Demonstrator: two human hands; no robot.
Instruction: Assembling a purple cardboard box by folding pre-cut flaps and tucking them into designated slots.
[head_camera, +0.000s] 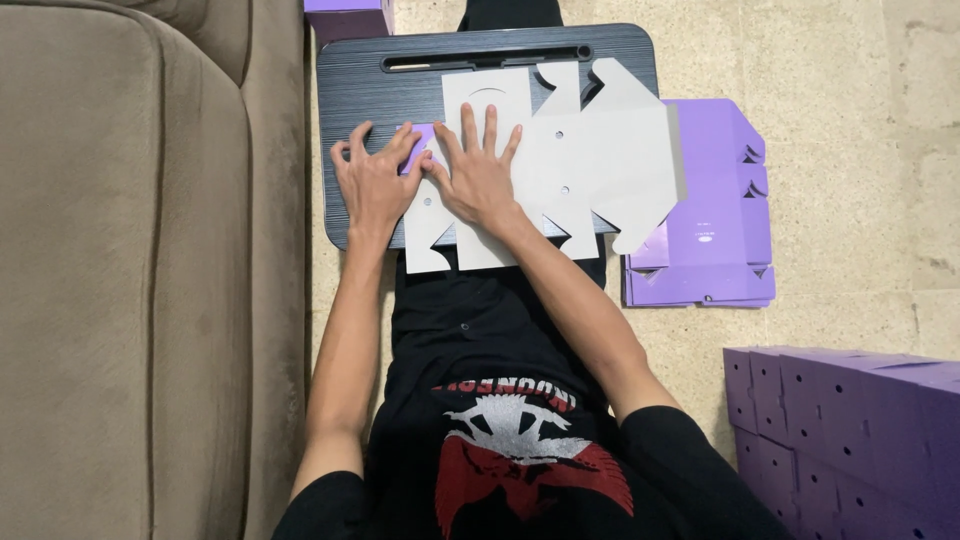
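Note:
A flat die-cut cardboard box blank (590, 160), grey side up, lies on a dark lap desk (370, 80). My left hand (372, 180) presses a small purple flap (420, 140) folded over at the blank's left end, fingers spread. My right hand (478, 170) lies flat on the blank right beside it, fingers apart, pressing down. The two hands touch at the fold. Neither hand grips anything.
A beige sofa (140, 280) fills the left side. A stack of flat purple box blanks (715, 220) lies on the floor at right. Folded purple boxes (850, 430) stand at lower right. Another purple box (345, 15) sits at the top edge.

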